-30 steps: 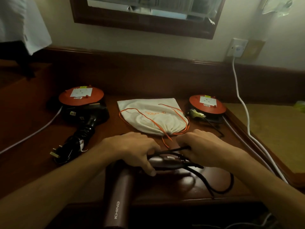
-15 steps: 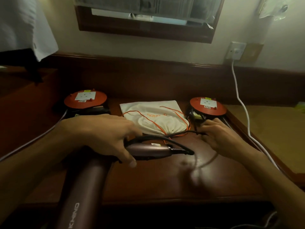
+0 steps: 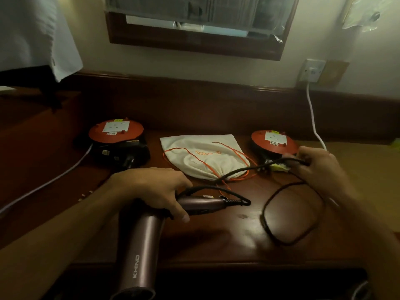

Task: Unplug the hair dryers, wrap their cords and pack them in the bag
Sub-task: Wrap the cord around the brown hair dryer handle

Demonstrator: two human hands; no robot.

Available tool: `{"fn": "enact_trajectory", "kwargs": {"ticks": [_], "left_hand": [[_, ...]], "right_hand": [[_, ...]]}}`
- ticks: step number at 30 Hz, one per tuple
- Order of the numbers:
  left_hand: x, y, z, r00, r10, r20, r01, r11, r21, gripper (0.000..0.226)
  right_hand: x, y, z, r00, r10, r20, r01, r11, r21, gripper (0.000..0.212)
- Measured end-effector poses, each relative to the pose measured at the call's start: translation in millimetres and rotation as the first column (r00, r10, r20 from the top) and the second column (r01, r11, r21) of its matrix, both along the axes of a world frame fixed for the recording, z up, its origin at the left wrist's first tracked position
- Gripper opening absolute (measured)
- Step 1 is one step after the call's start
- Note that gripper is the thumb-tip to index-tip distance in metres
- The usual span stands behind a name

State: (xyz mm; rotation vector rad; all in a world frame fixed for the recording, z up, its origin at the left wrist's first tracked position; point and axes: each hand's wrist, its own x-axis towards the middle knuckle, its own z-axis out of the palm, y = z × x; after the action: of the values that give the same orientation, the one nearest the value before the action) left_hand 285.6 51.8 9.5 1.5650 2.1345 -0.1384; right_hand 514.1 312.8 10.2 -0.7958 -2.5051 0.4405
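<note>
Left hand [image 3: 151,189]: grips the mauve metallic hair dryer [image 3: 138,252] at its handle.
Right hand [image 3: 318,167]: pinches its black cord [image 3: 268,221] beside the white drawstring bag [image 3: 201,156].

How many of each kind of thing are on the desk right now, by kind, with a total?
Hair dryers: 2, maroon one, black one
Orange cable reels: 2, left, right
Drawstring bags: 1
Total: 5

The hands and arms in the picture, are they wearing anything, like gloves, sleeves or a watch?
No. The left hand and the right hand are both bare, with no gloves and no rings that show. Both forearms are bare too: no sleeves, watch or bracelet on the parts in view.
</note>
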Motion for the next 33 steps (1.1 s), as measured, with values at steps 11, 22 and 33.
{"fn": "enact_trajectory", "kwargs": {"ticks": [11,22,33], "left_hand": [[19.0,21.6,-3.6,0.990,-0.110,-0.088,0.118,0.988,0.098,0.049],[2.7,30.0,-2.2,0.986,-0.030,0.162,0.018,0.997,0.077,0.055],[17.7,2.6,25.7,0.796,-0.161,0.583,0.081,0.984,0.160,0.079]], "right_hand": [[-47.9,-55.4,11.3,0.793,0.407,0.453,-0.394,0.910,-0.128,0.015],[-29.6,-145.3,-13.2,0.770,0.628,0.111,-0.598,0.771,-0.217,0.017],[-14.4,-104.1,-90.5,0.777,0.615,-0.134,-0.277,0.142,-0.950,0.034]]}}
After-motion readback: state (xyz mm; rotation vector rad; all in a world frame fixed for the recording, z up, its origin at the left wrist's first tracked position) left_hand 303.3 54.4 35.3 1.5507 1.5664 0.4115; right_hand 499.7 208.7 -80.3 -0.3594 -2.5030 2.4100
